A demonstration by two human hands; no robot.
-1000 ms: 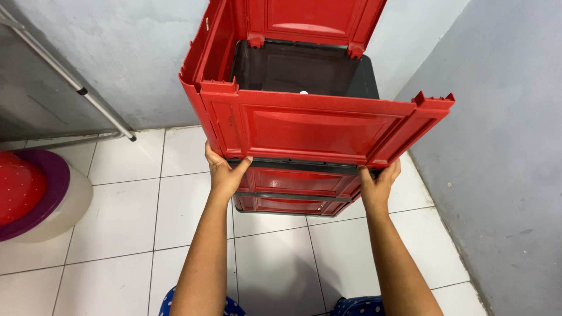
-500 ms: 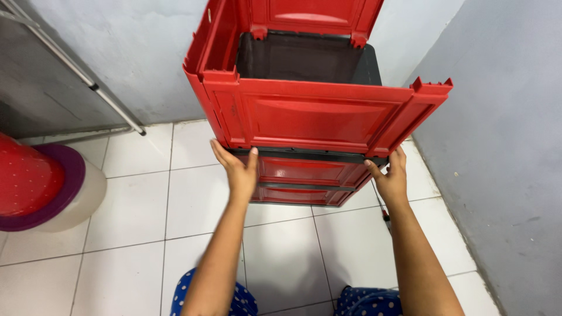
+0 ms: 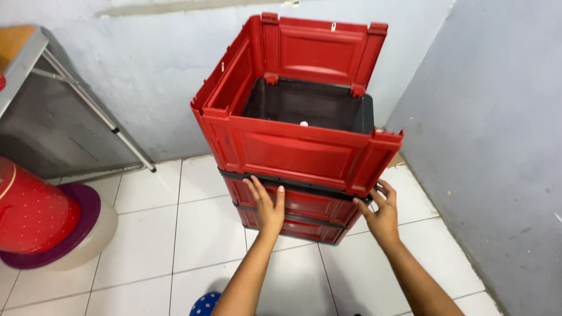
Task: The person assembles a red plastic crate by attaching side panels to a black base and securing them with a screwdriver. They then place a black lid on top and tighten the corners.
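A red plastic crate (image 3: 298, 155) with a black bottom tray stands stacked on lower red crate sections (image 3: 304, 213) in the corner of a white tiled floor. Its four red walls stand up and the inside is open to view. My left hand (image 3: 266, 205) lies flat, fingers up, against the front of the lower sections just under the top crate's front wall. My right hand (image 3: 380, 213) touches the stack's lower right front corner with fingers spread. Neither hand is closed around anything.
A red dotted bucket-like container (image 3: 32, 213) lies on a purple and cream lid at the left. A grey metal table leg (image 3: 96, 108) slants down the left wall. Grey walls close in at the back and right. A blue dotted object (image 3: 205, 304) shows at the bottom edge.
The crate stack appears lower and farther away, now seen from above. Both hands slid from gripping under the top crate to resting open against the lower sections.
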